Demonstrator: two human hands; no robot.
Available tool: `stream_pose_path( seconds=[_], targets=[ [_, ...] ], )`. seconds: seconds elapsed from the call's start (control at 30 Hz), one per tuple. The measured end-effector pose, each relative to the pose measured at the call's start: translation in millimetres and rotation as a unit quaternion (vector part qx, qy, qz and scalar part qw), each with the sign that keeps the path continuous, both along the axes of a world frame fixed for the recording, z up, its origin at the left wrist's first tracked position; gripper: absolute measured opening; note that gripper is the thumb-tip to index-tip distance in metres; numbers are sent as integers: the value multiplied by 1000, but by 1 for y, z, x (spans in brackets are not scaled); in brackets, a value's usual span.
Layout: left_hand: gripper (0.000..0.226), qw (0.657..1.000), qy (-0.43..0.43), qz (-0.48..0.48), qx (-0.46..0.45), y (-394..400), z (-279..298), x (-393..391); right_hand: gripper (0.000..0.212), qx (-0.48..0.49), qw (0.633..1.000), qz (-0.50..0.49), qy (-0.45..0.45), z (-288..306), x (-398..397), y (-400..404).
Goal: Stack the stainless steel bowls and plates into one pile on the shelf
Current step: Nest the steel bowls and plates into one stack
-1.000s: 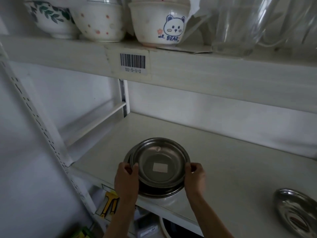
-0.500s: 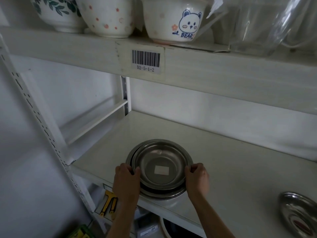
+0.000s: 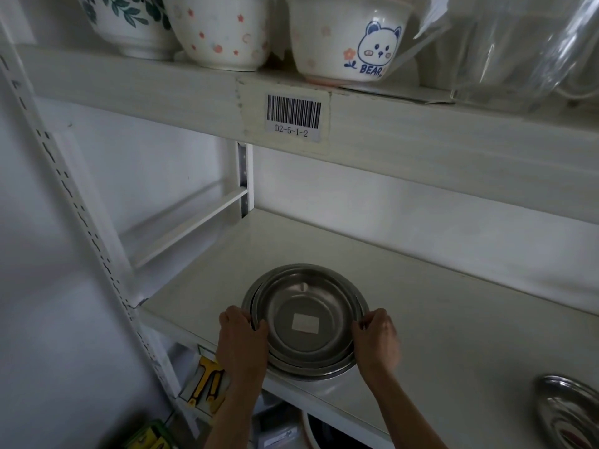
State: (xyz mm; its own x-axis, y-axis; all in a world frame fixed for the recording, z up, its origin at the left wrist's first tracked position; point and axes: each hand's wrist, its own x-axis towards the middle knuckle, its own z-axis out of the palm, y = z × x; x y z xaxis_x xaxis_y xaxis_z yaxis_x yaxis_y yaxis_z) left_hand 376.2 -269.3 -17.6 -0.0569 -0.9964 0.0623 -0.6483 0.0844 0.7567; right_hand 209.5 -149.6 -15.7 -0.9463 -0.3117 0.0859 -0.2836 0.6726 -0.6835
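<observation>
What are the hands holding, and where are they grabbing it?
Both hands grip the pile of steel dishes on the shelf by its rims: the left hand at the left edge, the right hand at the right edge.

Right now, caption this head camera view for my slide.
Both hands, left hand and right hand, grip the steel stack on the shelf; another steel dish waits aside.

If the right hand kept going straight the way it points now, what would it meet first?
The right hand points inward at the stack of steel dishes; its fingers already touch the rim, so it meets that stack first.
</observation>
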Motion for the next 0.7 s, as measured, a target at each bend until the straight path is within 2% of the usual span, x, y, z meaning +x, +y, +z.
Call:
stream_pose_path(
  seconds=[0.13, 0.27, 0.33, 0.47, 0.53, 0.7],
  targets=[
    [39, 999, 50, -7, 10, -2, -6, 4, 18, -17, 1000, 4, -7, -2, -2, 4],
    [61, 988, 141, -1, 70, -20, -10, 4, 42, -53, 998, 16, -41, -1, -9, 0],
    [61, 982, 162, -15, 95, -31, -10, 1, 53, -74, 995, 19, -61, 4, -14, -5],
    [48, 978, 165, -50, 114, -46, -10, -6, 65, -79, 988, 12, -132, 6, -29, -17],
    [43, 977, 167, -52, 121, -49, -13, -7, 63, -76, 980, 16, -183, -2, -34, -21],
    [29, 970, 204, -46, 120, -42, -18, -8, 34, -150, 953, 35, -261, -11, -37, -21]
  ],
)
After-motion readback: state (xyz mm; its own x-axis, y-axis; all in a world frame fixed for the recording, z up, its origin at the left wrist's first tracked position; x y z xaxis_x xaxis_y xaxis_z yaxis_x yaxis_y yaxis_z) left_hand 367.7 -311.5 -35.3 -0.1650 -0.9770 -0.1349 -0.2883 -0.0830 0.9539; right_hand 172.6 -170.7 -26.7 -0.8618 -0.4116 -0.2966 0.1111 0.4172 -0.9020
